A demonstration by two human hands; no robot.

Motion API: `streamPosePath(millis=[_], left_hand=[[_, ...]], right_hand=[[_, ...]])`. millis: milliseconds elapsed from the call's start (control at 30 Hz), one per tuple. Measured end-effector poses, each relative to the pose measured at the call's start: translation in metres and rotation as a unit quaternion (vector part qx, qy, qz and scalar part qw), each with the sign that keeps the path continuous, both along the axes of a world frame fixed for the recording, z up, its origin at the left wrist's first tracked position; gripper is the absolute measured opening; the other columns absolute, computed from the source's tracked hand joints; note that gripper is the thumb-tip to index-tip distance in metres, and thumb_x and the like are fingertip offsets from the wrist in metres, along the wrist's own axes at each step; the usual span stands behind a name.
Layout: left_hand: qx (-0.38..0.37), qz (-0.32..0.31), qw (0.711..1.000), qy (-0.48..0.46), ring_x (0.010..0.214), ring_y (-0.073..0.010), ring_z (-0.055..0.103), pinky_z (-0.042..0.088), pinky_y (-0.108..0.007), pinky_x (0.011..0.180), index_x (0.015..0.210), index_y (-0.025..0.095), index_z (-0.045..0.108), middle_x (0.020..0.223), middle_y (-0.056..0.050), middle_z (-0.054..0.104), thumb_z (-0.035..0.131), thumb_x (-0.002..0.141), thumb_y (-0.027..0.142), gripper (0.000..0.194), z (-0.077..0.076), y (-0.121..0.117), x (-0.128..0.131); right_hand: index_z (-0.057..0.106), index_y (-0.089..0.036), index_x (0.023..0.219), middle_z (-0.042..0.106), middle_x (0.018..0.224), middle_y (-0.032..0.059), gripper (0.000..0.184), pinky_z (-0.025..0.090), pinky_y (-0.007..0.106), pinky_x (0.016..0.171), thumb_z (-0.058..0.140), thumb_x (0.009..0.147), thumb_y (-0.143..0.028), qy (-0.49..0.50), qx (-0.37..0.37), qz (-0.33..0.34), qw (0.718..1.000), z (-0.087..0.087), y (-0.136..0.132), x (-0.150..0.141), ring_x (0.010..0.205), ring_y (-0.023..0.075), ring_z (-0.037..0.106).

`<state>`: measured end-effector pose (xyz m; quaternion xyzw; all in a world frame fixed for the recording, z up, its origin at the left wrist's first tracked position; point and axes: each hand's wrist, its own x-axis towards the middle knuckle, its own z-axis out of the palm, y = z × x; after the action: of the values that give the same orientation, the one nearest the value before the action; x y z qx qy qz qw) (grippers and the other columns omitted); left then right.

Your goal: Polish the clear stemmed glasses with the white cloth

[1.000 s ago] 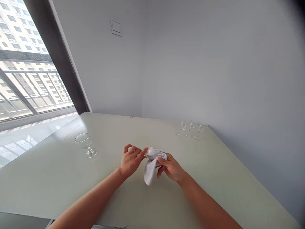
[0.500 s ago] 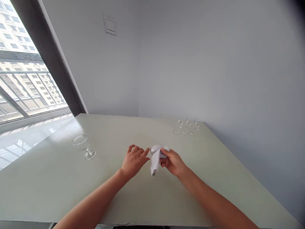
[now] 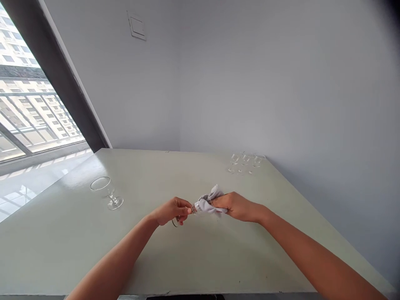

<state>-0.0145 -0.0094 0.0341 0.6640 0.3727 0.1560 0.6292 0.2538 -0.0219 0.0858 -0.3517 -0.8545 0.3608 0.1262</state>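
Glass stem (image 3: 194, 209): left hand (image 3: 173, 210) pinching | white cloth (image 3: 204, 206): right hand (image 3: 239, 206) gripping, palm-down

At eleven o'clock I see a switch (image 3: 137, 27) on the grey wall (image 3: 265, 83); near ten, a dark window frame (image 3: 58, 75), railing (image 3: 31, 94) and building (image 3: 15, 46).

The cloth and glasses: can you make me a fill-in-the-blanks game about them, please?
The right hand holds a pale, crumpled ____.
The left hand grips a see-through ____.
On the table, the lone glass stands on the ____ side.
The group of glasses stands on the ____ side.
Missing words: cloth; glass; left; right.
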Motion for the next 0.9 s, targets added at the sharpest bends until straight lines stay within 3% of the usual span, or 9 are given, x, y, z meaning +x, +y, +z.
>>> streamPosePath(millis=[200, 300, 367, 500, 600, 667, 733, 833, 900], left_hand=[[0.090, 0.167, 0.973, 0.135, 0.048, -0.0080, 0.036, 0.026, -0.019, 0.043, 0.088, 0.020, 0.063, 0.056, 0.002, 0.046, 0.049, 0.071, 0.051, 0.038, -0.007, 0.003, -0.003], [0.137, 0.175, 0.963, 0.155, 0.047, -0.0081, 0.036, 0.026, -0.020, 0.043, 0.083, 0.021, 0.063, 0.055, 0.003, 0.045, 0.046, 0.074, 0.044, 0.030, -0.011, -0.001, 0.003], [0.221, 0.168, 0.944, 0.178, 0.046, -0.0076, 0.032, 0.023, -0.020, 0.044, 0.066, 0.019, 0.060, 0.051, 0.003, 0.040, 0.046, 0.075, 0.033, 0.022, -0.014, -0.006, 0.010], [0.458, 0.154, 0.849, 0.213, 0.050, -0.0101, 0.035, 0.023, -0.022, 0.048, 0.050, 0.017, 0.051, 0.048, 0.001, 0.041, 0.046, 0.074, 0.020, 0.025, -0.020, -0.014, 0.018], [0.525, 0.158, 0.815, 0.187, 0.057, -0.0128, 0.044, 0.030, -0.023, 0.052, 0.069, 0.020, 0.061, 0.052, -0.001, 0.050, 0.046, 0.080, 0.028, 0.020, -0.020, -0.018, 0.021], [0.508, 0.183, 0.827, 0.158, 0.060, -0.0124, 0.048, 0.035, -0.022, 0.055, 0.085, 0.023, 0.063, 0.058, 0.000, 0.055, 0.048, 0.081, 0.034, 0.019, -0.019, -0.019, 0.023], [0.471, 0.223, 0.843, 0.131, 0.060, -0.0111, 0.049, 0.037, -0.022, 0.058, 0.092, 0.023, 0.061, 0.061, 0.001, 0.056, 0.050, 0.080, 0.037, 0.021, -0.017, -0.021, 0.025], [0.416, 0.280, 0.858, 0.113, 0.060, -0.0100, 0.048, 0.039, -0.021, 0.059, 0.103, 0.024, 0.056, 0.064, 0.003, 0.054, 0.047, 0.081, 0.038, 0.028, -0.016, -0.021, 0.028], [0.384, 0.313, 0.862, 0.110, 0.060, -0.0099, 0.048, 0.040, -0.022, 0.058, 0.111, 0.025, 0.051, 0.066, 0.003, 0.054, 0.043, 0.082, 0.038, 0.033, -0.019, -0.019, 0.029]], right_hand=[[0.060, -0.028, 0.106, 0.062, 0.103, 0.0039, 0.030, 0.037, 0.042, 0.085, 0.043, 0.084, -0.040, 0.024, 0.185, -0.178, 0.966, 0.007, -0.008, 0.004, 0.098, 0.0262, 0.050], [0.059, -0.024, 0.109, 0.049, 0.126, 0.0073, 0.046, 0.019, 0.052, 0.098, 0.056, 0.073, -0.052, 0.023, 0.286, -0.095, 0.953, -0.006, -0.017, -0.025, 0.112, 0.0346, 0.039], [0.055, -0.022, 0.115, 0.046, 0.129, 0.0091, 0.055, 0.015, 0.054, 0.099, 0.057, 0.070, -0.054, 0.019, 0.302, -0.031, 0.953, -0.019, -0.019, -0.046, 0.116, 0.0360, 0.036], [0.057, -0.024, 0.112, 0.058, 0.114, 0.0075, 0.034, 0.032, 0.044, 0.090, 0.043, 0.084, -0.038, 0.065, 0.228, -0.075, 0.969, -0.032, -0.006, -0.063, 0.102, 0.0261, 0.048], [0.066, -0.021, 0.085, 0.064, 0.090, 0.0051, 0.030, 0.041, 0.035, 0.074, 0.043, 0.083, -0.040, 0.165, 0.024, -0.156, 0.973, -0.032, 0.016, -0.054, 0.080, 0.0194, 0.055], [0.063, -0.017, 0.068, 0.062, 0.070, 0.0036, 0.033, 0.042, 0.031, 0.064, 0.048, 0.078, -0.044, 0.262, -0.162, -0.206, 0.929, -0.035, 0.028, -0.047, 0.064, 0.0164, 0.055], [0.058, -0.015, 0.062, 0.059, 0.060, 0.0026, 0.031, 0.042, 0.030, 0.058, 0.053, 0.072, -0.044, 0.370, -0.308, -0.250, 0.840, -0.042, 0.034, -0.046, 0.058, 0.0160, 0.054], [0.057, -0.017, 0.066, 0.061, 0.065, 0.0029, 0.023, 0.044, 0.030, 0.060, 0.057, 0.068, -0.040, 0.509, -0.381, -0.282, 0.718, -0.053, 0.028, -0.060, 0.066, 0.0182, 0.057], [0.058, -0.019, 0.074, 0.064, 0.077, 0.0027, 0.017, 0.045, 0.031, 0.063, 0.057, 0.070, -0.036, 0.568, -0.383, -0.278, 0.673, -0.057, 0.016, -0.076, 0.074, 0.0185, 0.058]])
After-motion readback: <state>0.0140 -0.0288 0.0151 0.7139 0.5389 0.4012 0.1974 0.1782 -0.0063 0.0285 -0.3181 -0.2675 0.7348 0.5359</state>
